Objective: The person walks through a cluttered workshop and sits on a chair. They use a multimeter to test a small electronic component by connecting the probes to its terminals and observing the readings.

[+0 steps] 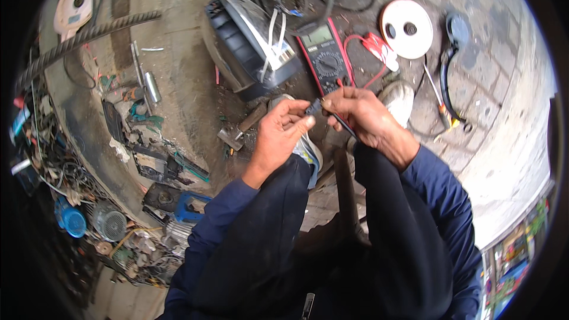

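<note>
Above my knees, both hands meet around a small dark piece (pixel 313 107) that looks like a plug or connector. My left hand (pixel 274 139) pinches it between thumb and fingers. In my right hand (pixel 368 120) is a thin black cable (pixel 344 126), held closed near the same piece; its far end is lost behind the hand and knee. Just beyond the hands lies a red-edged multimeter (pixel 328 65), with a red test lead (pixel 354 40) running off to the right. Left of it rests a black appliance housing (pixel 252 47) with white wires across it.
A hammer (pixel 234 133) lies by my left shoe. To the right are a white disc (pixel 406 28), a screwdriver (pixel 438 98) and a curved black handle (pixel 446 77). Motors (pixel 108 220) and scrap pile up at left, near a ribbed steel bar (pixel 89 35).
</note>
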`<act>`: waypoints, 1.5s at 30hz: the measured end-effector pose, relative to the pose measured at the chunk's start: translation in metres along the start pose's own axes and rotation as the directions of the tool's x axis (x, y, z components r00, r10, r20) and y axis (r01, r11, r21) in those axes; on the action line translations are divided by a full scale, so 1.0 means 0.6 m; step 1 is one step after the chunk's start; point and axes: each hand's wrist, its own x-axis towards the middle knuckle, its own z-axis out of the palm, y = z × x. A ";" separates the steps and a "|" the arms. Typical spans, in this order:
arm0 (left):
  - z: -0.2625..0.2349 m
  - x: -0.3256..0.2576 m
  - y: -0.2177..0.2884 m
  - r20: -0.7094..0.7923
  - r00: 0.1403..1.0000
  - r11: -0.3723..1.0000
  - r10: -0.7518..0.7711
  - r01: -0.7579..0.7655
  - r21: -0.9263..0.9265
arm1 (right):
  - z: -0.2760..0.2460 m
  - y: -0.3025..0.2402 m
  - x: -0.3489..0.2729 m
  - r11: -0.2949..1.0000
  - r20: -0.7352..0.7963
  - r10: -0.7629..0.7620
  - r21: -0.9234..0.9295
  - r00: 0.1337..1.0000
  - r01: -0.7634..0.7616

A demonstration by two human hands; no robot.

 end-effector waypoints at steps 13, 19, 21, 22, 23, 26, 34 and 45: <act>-0.007 0.008 -0.009 -0.019 0.982 0.956 -0.186 0.176 -0.235 | 0.002 0.006 0.028 0.993 -0.022 0.085 -0.085 0.996 -0.087; -0.016 0.008 -0.012 0.036 0.968 0.892 -0.247 0.241 -0.383 | -0.007 0.011 0.026 0.997 0.029 0.082 0.005 0.996 -0.082; -0.019 0.008 -0.013 0.056 0.961 0.860 -0.272 0.269 -0.434 | -0.008 0.014 0.027 0.997 0.026 0.069 0.045 0.997 -0.070; -0.021 0.008 -0.013 0.050 0.957 0.848 -0.285 0.277 -0.451 | -0.009 0.014 0.027 0.996 0.024 0.067 0.062 0.997 -0.068; -0.022 0.008 -0.014 0.046 0.953 0.836 -0.298 0.284 -0.469 | -0.010 0.014 0.027 0.995 0.022 0.065 0.078 0.998 -0.066; -0.026 0.009 -0.015 0.053 0.943 0.796 -0.328 0.306 -0.523 | -0.013 0.014 0.028 0.995 0.004 0.050 0.084 0.999 -0.051; -0.029 0.008 -0.019 0.062 0.941 0.769 -0.332 0.308 -0.560 | -0.008 0.018 0.026 0.997 -0.011 -0.009 0.077 1.000 0.010; -0.029 0.007 -0.024 0.083 0.972 0.771 -0.222 0.227 -0.595 | -0.003 0.004 0.013 0.997 0.049 0.072 -0.030 0.996 -0.071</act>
